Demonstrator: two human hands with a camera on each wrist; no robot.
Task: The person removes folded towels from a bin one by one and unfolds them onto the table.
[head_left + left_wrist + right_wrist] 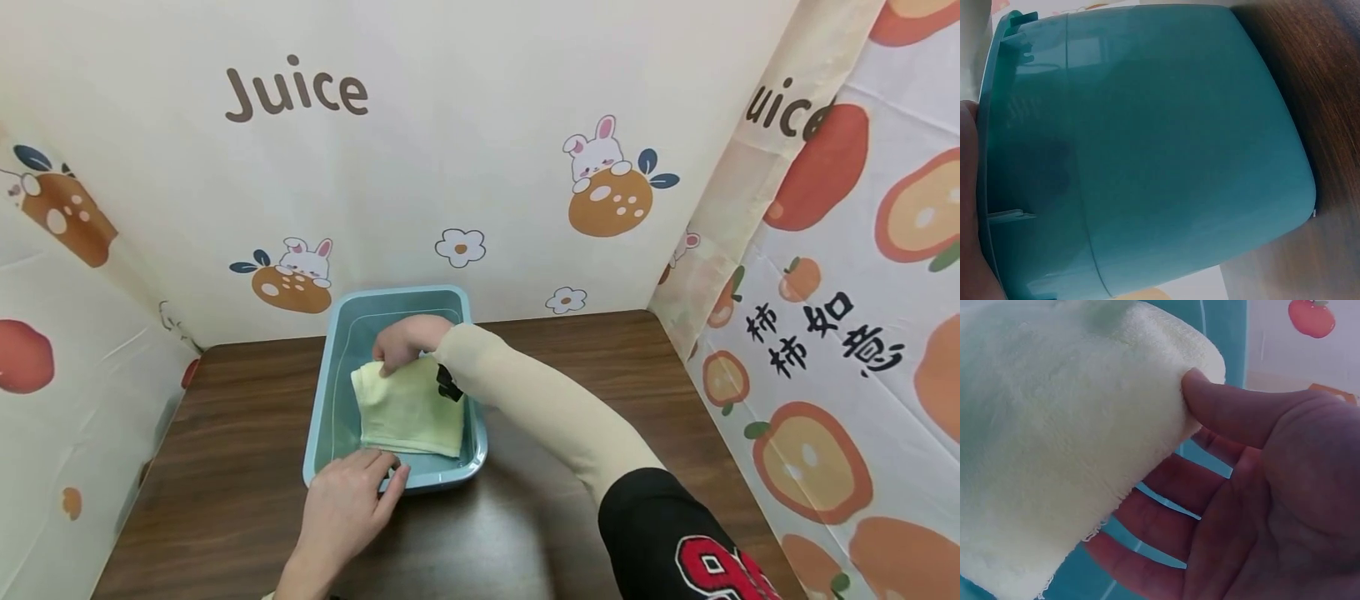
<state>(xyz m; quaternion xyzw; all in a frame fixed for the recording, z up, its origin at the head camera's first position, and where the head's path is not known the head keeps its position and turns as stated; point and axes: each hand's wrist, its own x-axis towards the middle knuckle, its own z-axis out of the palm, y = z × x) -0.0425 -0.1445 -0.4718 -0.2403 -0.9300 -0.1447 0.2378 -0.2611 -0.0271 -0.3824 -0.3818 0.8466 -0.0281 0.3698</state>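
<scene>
In the head view, a folded pale yellow cloth point(412, 408) lies inside a light blue plastic basin point(318, 417). My right hand point(408, 340) reaches into the basin and pinches the cloth's upper left corner. The right wrist view shows the thumb on top of the fuzzy cloth point(1085, 425) and the fingers point(1160, 525) underneath its edge. My left hand point(348, 504) rests on the basin's near rim, fingers over the edge and thumb stretched out to the right. From the left wrist, the basin's outer wall point(1179, 137) fills most of the view.
The basin stands on a dark brown wooden table point(247, 450), close to the back. Behind it hangs a cream printed curtain point(420, 150) with rabbits and fruit. Another printed sheet point(885, 400) stands along the right side. A black band point(447, 383) sits at my right wrist.
</scene>
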